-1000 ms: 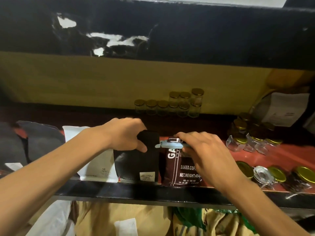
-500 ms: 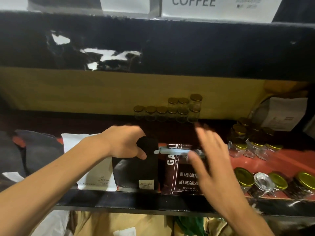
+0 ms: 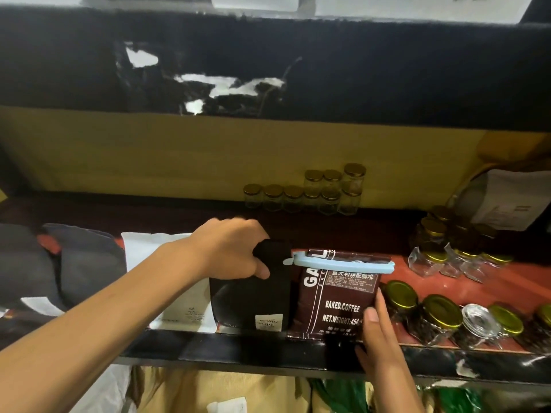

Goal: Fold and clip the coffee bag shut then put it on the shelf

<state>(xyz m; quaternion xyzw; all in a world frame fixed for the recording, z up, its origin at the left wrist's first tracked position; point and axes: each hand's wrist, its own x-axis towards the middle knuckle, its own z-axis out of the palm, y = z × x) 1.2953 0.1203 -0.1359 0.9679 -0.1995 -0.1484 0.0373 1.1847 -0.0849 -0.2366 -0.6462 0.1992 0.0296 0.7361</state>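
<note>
A dark brown coffee bag (image 3: 331,296) printed "BAKED.COFFEE" stands upright on the red shelf (image 3: 507,287), its folded top held by a light blue clip (image 3: 340,263). My right hand (image 3: 378,338) rests against the bag's lower right corner, fingers extended and touching it. My left hand (image 3: 232,251) is closed around the top of a black bag (image 3: 253,299) standing just left of the coffee bag.
A white bag (image 3: 167,263) and dark pouches (image 3: 74,257) sit left of the black bag. Gold-lidded glass jars (image 3: 438,317) crowd the shelf's right side, and several more jars (image 3: 313,192) line the back wall. The black shelf lip (image 3: 238,350) runs along the front.
My right hand let go of the blue clip on top of the coffee bag and dropped to the bag's lower right corner. My left hand stayed on the black bag.
</note>
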